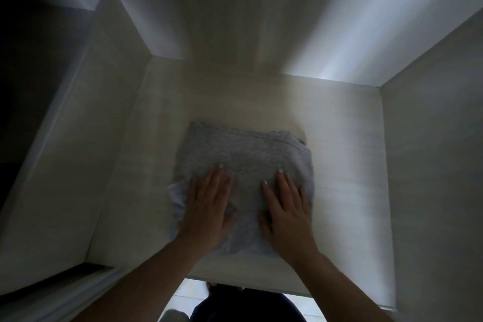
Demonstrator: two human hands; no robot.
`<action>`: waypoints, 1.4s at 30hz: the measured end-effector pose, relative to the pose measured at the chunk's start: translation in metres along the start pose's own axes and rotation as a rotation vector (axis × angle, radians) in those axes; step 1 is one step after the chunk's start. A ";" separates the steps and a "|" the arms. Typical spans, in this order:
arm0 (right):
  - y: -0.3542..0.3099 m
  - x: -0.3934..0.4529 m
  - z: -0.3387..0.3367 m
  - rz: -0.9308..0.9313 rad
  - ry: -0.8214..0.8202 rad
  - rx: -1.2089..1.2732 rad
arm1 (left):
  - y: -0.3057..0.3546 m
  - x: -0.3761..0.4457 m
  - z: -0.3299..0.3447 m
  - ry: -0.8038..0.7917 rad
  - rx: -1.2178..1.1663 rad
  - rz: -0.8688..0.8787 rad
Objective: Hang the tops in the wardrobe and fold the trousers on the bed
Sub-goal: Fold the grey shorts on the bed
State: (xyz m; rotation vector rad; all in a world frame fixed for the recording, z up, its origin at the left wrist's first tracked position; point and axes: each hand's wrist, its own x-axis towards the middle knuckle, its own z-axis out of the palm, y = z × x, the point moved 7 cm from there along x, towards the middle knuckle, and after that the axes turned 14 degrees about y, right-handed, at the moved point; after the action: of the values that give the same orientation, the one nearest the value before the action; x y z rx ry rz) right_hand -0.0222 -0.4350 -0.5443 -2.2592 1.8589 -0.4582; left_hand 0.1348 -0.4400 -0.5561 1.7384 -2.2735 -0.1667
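You're looking down into a pale wardrobe compartment (339, 138), side panels rising left and right. On its shelf, toward the front edge and about midway between the sides, lies a folded grey garment (243, 165). Your left hand (209, 206) and right hand (285, 212) both lie flat on its near half, fingers straight, pressing down, gripping nothing.
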 end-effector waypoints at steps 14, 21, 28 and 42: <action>-0.030 0.087 0.061 0.028 -0.064 -0.087 | -0.111 0.047 0.015 -0.016 0.084 -0.177; -0.050 0.150 0.085 0.013 -0.035 -0.065 | -0.163 0.097 0.007 0.043 0.076 -0.149; -0.062 0.202 0.104 0.024 -0.023 -0.064 | -0.203 0.140 0.001 0.109 0.008 -0.173; -0.061 0.218 0.102 0.037 -0.007 0.020 | -0.214 0.150 0.006 0.121 0.029 -0.122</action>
State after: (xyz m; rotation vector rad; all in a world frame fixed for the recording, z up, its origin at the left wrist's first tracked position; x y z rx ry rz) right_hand 0.1069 -0.6410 -0.5929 -2.2071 1.8805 -0.4612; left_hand 0.2955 -0.6427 -0.5946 1.8496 -2.0967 -0.0515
